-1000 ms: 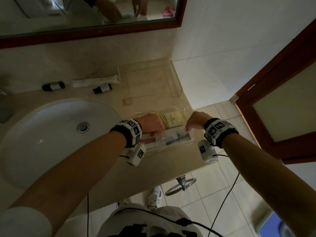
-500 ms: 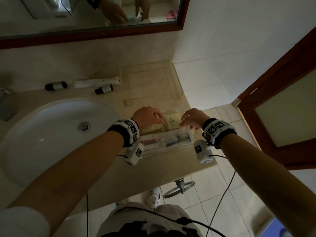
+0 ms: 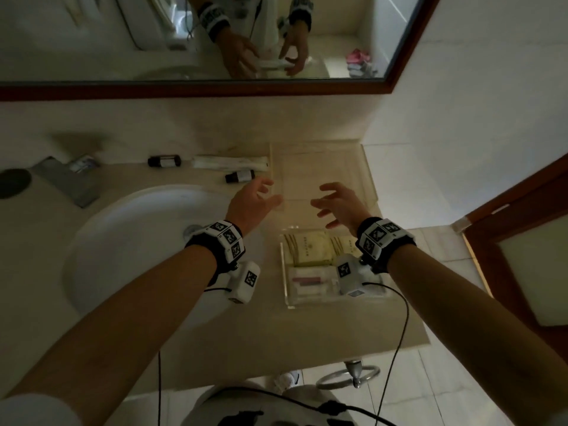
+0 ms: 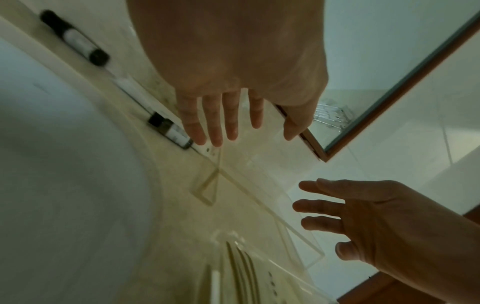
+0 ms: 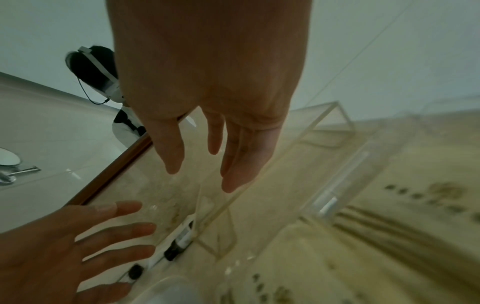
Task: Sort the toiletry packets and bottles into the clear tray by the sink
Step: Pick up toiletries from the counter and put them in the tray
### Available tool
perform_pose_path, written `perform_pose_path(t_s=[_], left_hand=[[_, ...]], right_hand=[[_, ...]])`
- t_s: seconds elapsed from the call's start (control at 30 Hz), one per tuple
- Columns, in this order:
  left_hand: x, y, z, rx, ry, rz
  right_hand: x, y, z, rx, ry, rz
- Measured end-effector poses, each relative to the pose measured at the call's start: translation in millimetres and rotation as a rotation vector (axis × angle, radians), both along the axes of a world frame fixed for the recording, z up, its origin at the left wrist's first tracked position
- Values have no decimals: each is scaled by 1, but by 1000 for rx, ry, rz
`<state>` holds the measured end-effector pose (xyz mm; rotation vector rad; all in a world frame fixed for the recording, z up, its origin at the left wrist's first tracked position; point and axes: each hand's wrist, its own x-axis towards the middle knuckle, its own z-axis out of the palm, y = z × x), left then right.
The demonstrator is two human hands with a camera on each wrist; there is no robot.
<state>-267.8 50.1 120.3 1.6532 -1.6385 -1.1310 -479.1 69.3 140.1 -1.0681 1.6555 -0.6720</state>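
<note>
Hands both empty and spread, left hand [image 3: 250,199] and right hand [image 3: 339,204] hovering over big empty clear acrylic tray [image 3: 367,179] against wall, probably rigid, light, slippery, so best gripped by opposite side walls.

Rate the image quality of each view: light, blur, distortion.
Head view: dim, with wide-angle bending of the mirror frame; both hands slightly motion-blurred. Left wrist view: the near dark bottle and the printed packets at the bottom edge are smeared. Right wrist view: clear tray walls catch faint glare; packet print is out of focus.
</note>
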Motion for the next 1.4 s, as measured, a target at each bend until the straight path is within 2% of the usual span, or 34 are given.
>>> perform_pose_path(t_s=[0.3, 0.57, 0.8, 1.0, 1.4], left_hand=[[96, -25, -1, 32, 81, 170], [151, -42, -11, 59, 72, 240], [169, -61, -21, 110, 134, 273], [174, -77, -31, 131, 159, 283], [178, -85, -47, 151, 129, 296]], right_hand=[[99, -42, -1, -5, -37, 82], [153, -80, -6, -33, 41, 139], [165, -116, -15, -121, 300, 176], [162, -147, -25, -99, 476, 222], [168, -176, -53, 14, 655, 283]])
